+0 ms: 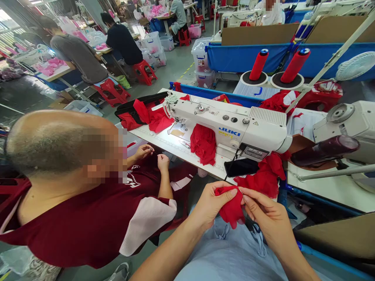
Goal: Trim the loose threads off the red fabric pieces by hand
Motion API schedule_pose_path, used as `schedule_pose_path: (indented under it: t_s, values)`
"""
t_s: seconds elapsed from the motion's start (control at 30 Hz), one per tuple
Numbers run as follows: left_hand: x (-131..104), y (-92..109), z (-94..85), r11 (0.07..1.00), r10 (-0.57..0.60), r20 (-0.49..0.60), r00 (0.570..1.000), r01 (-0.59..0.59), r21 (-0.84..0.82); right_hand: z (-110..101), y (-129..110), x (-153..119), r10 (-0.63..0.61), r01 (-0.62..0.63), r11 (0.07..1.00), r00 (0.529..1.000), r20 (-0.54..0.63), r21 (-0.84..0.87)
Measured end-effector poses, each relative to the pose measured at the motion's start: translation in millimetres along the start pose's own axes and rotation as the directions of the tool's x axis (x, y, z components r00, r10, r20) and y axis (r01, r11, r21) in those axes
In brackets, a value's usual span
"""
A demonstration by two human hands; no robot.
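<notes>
A small piece of red fabric (232,208) is held up in front of my body. My left hand (211,203) is closed on its left side, thumb on top. At its upper right edge, my right hand (265,210) pinches with thumb and fingertips; whether it grips the cloth itself or a fine thread there is too small to tell. Just beyond my hands lie a black phone (241,168) and a heap of red fabric (260,179) at the corner of the white sewing table (199,168).
A white sewing machine (228,121) stands on the table, with a red fabric bundle (203,144) beneath its arm. Close on my left sits a co-worker (76,218) in a dark red shirt, both hands raised. Red thread cones (259,66) stand behind the machine. A cardboard box (340,234) is at right.
</notes>
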State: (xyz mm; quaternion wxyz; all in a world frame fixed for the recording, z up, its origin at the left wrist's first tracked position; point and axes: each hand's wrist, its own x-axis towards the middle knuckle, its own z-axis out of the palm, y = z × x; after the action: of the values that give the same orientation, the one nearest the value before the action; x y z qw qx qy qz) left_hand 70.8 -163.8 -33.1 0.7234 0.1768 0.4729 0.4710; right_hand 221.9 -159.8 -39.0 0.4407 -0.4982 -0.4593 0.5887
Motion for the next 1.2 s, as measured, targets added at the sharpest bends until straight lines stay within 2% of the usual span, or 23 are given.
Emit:
schedule_pose_path:
  t_s: [0.2,0.43,0.53,0.63,0.7,0.77,0.87,1.03,1.1,1.2]
  values:
    - [1.4,0.9,0.2,0.999,-0.013,0.008,1.000,0.013,-0.033,1.8,1.4,0.9,0.134,-0.134,0.979,0.991,0.014,0.153]
    - [0.0,1.8,6.8,0.993,-0.021,0.011,1.000,0.022,-0.116,8.6,-0.4,4.1,0.386,-0.374,0.830,0.921,0.059,0.414]
    - [-0.6,0.4,8.3,0.991,-0.010,0.005,1.000,0.010,-0.135,8.6,0.6,4.7,0.409,-0.404,0.800,0.908,0.088,0.444]
    - [0.2,-1.2,7.1,0.998,0.036,-0.010,0.999,-0.036,-0.060,4.5,2.4,4.7,0.299,-0.294,0.904,0.954,0.035,0.311]
    - [1.4,-1.6,5.4,0.997,0.075,-0.011,0.997,-0.075,0.006,0.9,3.2,4.3,0.157,-0.154,0.981,0.988,-0.010,0.118]
    - [2.6,-1.6,3.8,0.996,0.083,-0.011,0.996,-0.083,0.021,-1.8,4.2,3.7,0.007,-0.009,0.998,1.000,-0.023,-0.070]
    - [3.6,-1.4,2.1,0.999,0.034,-0.011,0.999,-0.035,-0.021,-3.2,7.4,2.8,-0.114,0.109,0.977,0.993,-0.013,-0.185]
    - [3.3,-1.0,0.5,0.999,-0.009,0.004,1.000,0.009,-0.050,-3.5,8.5,2.4,-0.112,0.106,0.978,0.994,-0.019,-0.179]
    - [3.5,-1.3,0.5,0.999,-0.003,-0.003,1.000,0.002,-0.053,-3.9,5.3,2.7,-0.220,0.216,0.937,0.975,0.016,-0.276]
    - [4.1,-1.8,1.1,0.999,0.021,-0.028,0.999,-0.022,-0.042,-4.3,0.7,3.1,-0.424,0.431,0.802,0.898,0.114,-0.413]
